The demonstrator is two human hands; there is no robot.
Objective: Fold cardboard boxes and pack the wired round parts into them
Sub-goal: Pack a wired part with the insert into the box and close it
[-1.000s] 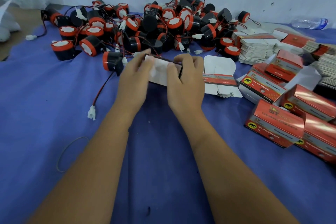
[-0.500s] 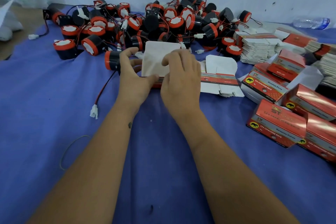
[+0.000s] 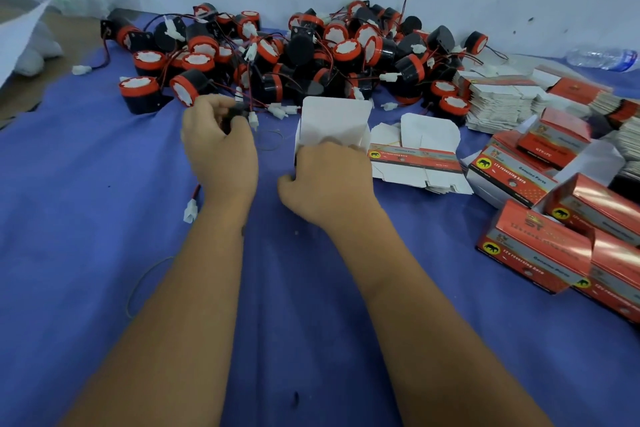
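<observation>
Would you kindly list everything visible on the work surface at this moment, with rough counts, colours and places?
wired round parts: a few dozen, black with red rims, piled at the back by the wall
open box: one, white inside, centre, flap up
flat unfolded box: one, white with a red band, right of the open box
folded boxes: several, red, right side
stacks of flat boxes: white edges, back right
plastic bottle: one, clear, far right by the wall
cloth: blue, covering the surface
left hand: grips a black round part
right hand: holds the open box
</observation>
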